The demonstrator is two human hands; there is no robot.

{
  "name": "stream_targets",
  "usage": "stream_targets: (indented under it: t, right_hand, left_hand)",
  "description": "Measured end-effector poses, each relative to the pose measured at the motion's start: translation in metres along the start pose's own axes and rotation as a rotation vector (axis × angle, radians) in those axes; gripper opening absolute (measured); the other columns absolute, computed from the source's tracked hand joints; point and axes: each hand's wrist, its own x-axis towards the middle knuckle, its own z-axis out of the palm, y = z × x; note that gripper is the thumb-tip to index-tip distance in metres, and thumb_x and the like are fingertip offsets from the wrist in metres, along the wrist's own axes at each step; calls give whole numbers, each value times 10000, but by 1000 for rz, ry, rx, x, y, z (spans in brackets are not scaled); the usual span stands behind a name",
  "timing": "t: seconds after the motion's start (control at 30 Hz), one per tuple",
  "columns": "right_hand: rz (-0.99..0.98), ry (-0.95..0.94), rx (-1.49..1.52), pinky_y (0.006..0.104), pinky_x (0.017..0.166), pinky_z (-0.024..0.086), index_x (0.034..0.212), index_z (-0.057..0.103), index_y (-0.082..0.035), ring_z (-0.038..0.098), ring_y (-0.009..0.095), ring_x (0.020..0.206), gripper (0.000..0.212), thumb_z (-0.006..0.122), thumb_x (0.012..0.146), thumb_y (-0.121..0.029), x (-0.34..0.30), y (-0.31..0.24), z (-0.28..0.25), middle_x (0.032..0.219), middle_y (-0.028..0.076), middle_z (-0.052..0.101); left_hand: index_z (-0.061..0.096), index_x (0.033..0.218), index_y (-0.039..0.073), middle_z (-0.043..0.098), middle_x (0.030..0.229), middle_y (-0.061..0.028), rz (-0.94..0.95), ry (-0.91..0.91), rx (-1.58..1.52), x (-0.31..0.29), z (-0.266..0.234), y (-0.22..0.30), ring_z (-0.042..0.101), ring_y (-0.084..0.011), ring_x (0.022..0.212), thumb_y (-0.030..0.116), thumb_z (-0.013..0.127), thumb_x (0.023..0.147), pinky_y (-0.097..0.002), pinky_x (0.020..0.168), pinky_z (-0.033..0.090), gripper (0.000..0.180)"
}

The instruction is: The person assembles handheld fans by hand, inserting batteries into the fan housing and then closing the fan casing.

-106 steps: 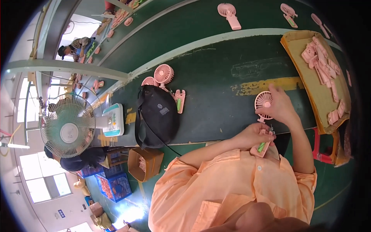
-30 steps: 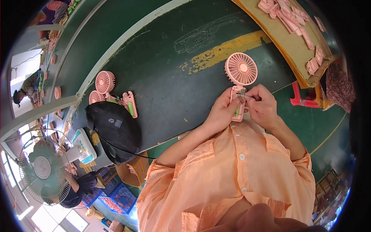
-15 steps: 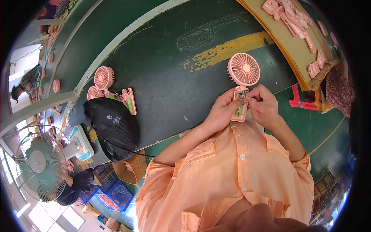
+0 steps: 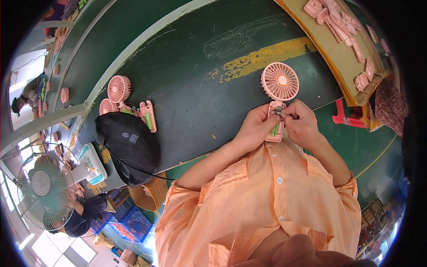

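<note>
A pink handheld fan [image 4: 279, 82] lies near the table's front edge, its round head pointing away from me and its handle opened up. Inside the handle sit a small circuit board [image 4: 278, 108] and a green battery cell [image 4: 275, 130]. My left hand [image 4: 257, 127] grips the handle from the left, thumb over its inner parts. From the right, my right hand [image 4: 303, 123] pinches close to the circuit board; what lies between its fingertips is too small to make out.
A black mesh cap [image 4: 131, 144] rests at the table's left, beside two more pink fans [image 4: 119, 89] and an opened handle [image 4: 148, 116]. At far right stands a cardboard box [image 4: 331, 58] with pink parts. A desk fan [image 4: 46, 187] and blue crates [image 4: 133, 224] are left.
My right fingertips have shifted slightly at the circuit board, and the board's position in the handle looks a little different. The left hand still grips the handle.
</note>
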Motion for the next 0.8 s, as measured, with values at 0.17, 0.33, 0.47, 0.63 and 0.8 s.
stream_targets:
  t: [0.17,0.33,0.47,0.63,0.8]
  right_hand:
    - [11,-20,18,299,506,451,668,540,26,543,198,644,120,617,732,91,1,-1,0,765,83,531]
    - [14,-37,24,304,503,444,660,530,23,534,200,637,128,613,735,86,2,-2,-1,761,83,526]
    - [27,-38,21,310,501,435,646,517,21,523,204,626,143,611,735,81,3,-2,-2,764,84,525]
    - [4,-40,22,309,506,437,628,505,19,523,204,628,162,616,731,78,4,-1,-3,760,85,523]
    - [23,-44,37,307,515,445,620,504,20,529,202,636,170,621,730,75,3,0,-3,762,85,526]
  left_hand:
    - [577,1105,-7,610,869,-13,-30,68,29,0,4,3,547,-49,736,21,461,914,-218,635,464,225]
    - [571,1095,0,614,898,-11,-45,109,98,-1,6,6,559,-49,768,20,460,914,-221,670,473,213]
    - [547,1132,6,612,937,-9,-68,112,155,0,5,2,563,-46,807,25,461,921,-220,710,476,229]
    - [532,1158,11,607,973,-17,-1,-36,-41,0,-4,-4,566,-47,839,57,426,951,-217,734,475,237]
    - [525,1175,13,602,1001,-23,-22,-29,-7,-2,-2,0,570,-49,867,78,378,974,-220,759,477,257]
